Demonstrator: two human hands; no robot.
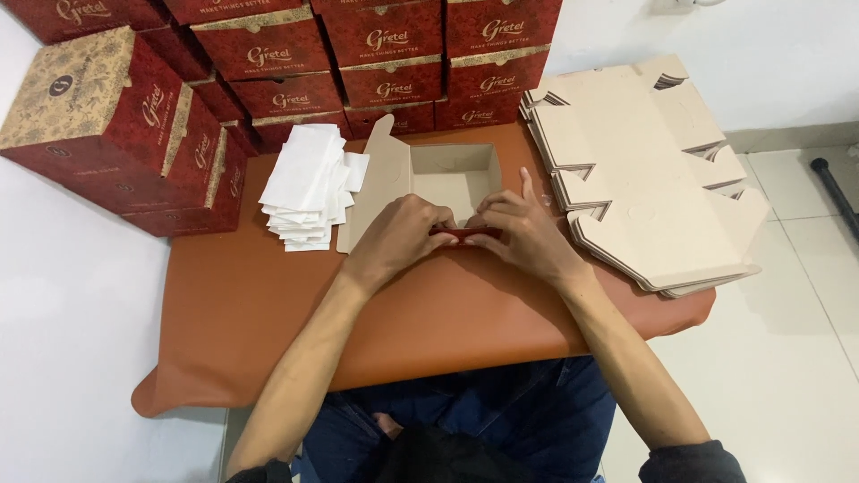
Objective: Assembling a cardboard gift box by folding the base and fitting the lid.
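On the orange-brown worktop (268, 313), behind the half-folded carton (447, 179), stands a wall of dark red printed boxes (295, 54). Right of the carton lies a stack of flat, unfolded beige carton blanks (644, 170); left of it, just beside its raised flap, a pile of white paper sheets (304, 188). The carton sits open near the worktop's middle, its beige inside showing. Both hands meet at the carton's near wall: left hand (398, 237) and right hand (523, 233) have their fingers (497, 215) closed on the red front edge, pinching it.
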